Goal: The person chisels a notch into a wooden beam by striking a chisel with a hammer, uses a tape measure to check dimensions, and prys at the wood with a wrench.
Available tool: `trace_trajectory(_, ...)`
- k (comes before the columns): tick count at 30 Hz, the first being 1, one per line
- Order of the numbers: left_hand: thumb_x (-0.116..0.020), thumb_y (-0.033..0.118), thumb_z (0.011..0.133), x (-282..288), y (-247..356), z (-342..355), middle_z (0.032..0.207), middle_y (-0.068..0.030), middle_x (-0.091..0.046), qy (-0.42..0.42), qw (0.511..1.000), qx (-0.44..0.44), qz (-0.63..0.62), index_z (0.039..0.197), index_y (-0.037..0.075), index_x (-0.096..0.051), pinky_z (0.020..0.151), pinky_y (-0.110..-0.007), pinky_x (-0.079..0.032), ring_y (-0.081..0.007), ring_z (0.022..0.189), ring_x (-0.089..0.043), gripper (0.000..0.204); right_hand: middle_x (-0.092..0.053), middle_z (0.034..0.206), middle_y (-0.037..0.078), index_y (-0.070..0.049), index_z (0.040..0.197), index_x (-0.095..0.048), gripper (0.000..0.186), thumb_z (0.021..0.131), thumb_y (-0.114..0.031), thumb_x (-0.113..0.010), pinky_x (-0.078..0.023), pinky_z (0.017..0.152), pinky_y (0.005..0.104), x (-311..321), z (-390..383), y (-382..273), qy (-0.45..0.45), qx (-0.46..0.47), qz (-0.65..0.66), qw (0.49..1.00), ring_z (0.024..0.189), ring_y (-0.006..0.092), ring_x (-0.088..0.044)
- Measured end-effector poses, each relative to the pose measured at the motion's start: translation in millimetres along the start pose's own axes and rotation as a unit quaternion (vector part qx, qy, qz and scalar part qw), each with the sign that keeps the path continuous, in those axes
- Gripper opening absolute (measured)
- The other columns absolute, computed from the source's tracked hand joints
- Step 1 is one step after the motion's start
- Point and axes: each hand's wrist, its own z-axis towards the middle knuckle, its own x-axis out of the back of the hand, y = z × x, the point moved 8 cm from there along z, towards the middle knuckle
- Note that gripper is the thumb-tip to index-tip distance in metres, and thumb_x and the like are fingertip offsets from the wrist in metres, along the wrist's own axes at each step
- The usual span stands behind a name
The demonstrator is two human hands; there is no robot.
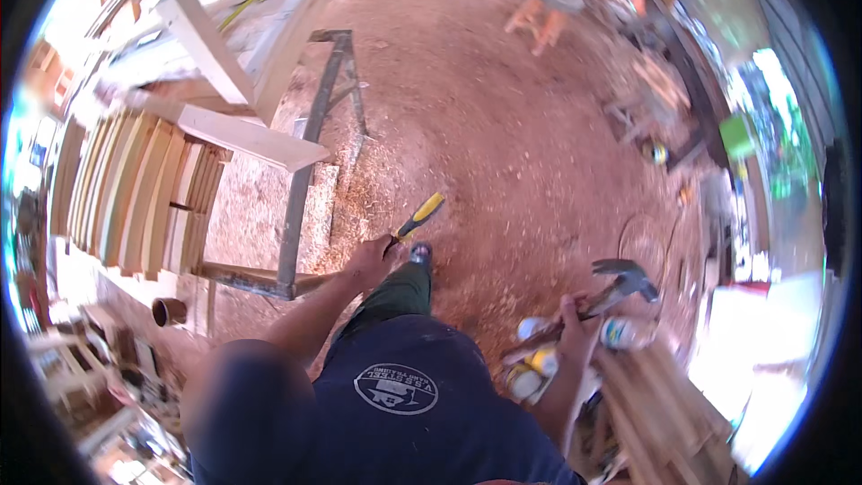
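Observation:
My left hand (368,260) is closed on a chisel (418,216), gripping it near the dark blade end, with its yellow and black handle pointing up and forward over the dirt floor. My right hand (574,328) is closed round the shaft of a claw hammer (628,278), whose dark steel head sticks out to the right, above a group of jars and containers (628,332). My green-trousered leg and sandaled foot (420,253) show beyond my left hand.
A trestle (314,135) at the left stands beside stacked pale boards (130,184) and timber beams (233,135), among wood shavings (350,207). A round stool (543,9) is at the back right, a small wooden bench (655,90) at the right, loose planks (664,404) low right.

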Motion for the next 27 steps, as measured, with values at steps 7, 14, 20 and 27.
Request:
trace_trajectory(7, -0.061, 0.025, 0.102, 37.7, 17.2, 167.6, 0.095, -0.0237, -0.065, 0.168, 0.980, -0.102, -0.036, 0.106, 0.002, -0.068, 0.079, -0.050, -0.049, -0.0440, 0.091, -0.064, 0.024, -0.052, 0.063, 0.001, -0.008, 0.093, -0.050, 0.017, 0.085, -0.003, -0.064, -0.039, 0.037, 0.0268, -66.7, 204.7, 43.6, 0.009, -0.094, -0.207, 0.974, 0.043, 0.0117, -0.050)
trace_trajectory(14, -0.060, 0.031, 0.105, 137.1, 105.6, 281.4, 0.079, -0.0136, -0.058, 0.221, 0.953, 0.003, -0.205, 0.115, 0.001, -0.064, 0.069, -0.043, -0.049, -0.0244, 0.074, -0.061, 0.031, -0.051, 0.063, 0.001, -0.009, 0.089, -0.048, 0.022, 0.088, -0.008, -0.070, -0.041, 0.040, 0.0254, -186.5, 364.0, -4.0, -0.167, -0.066, -0.180, 0.967, 0.045, 0.0098, -0.050)
trace_trajectory(20, -0.060, 0.028, 0.106, 220.2, 109.0, 336.8, 0.079, -0.0025, -0.061, 0.318, 0.858, 0.002, -0.402, 0.133, 0.003, -0.055, 0.063, -0.029, -0.049, -0.0103, 0.070, -0.058, 0.038, -0.045, 0.066, -0.001, -0.002, 0.075, -0.053, 0.032, 0.089, -0.019, -0.076, -0.039, 0.056, 0.0325, -337.3, 495.2, -39.1, -0.289, 0.131, -0.359, 0.878, 0.063, 0.0112, -0.044)
trace_trajectory(27, -0.052, 0.031, 0.109, 311.5, 100.5, 325.9, 0.085, -0.0004, -0.057, 0.466, 0.718, 0.028, -0.516, 0.129, 0.005, -0.049, 0.063, -0.025, -0.048, -0.0077, 0.071, -0.055, 0.033, -0.053, 0.067, 0.003, 0.001, 0.086, -0.062, 0.026, 0.086, -0.020, -0.078, -0.044, 0.060, 0.0347, -451.7, 587.1, -28.8, -0.425, 0.130, -0.361, 0.820, 0.064, 0.0148, -0.052)
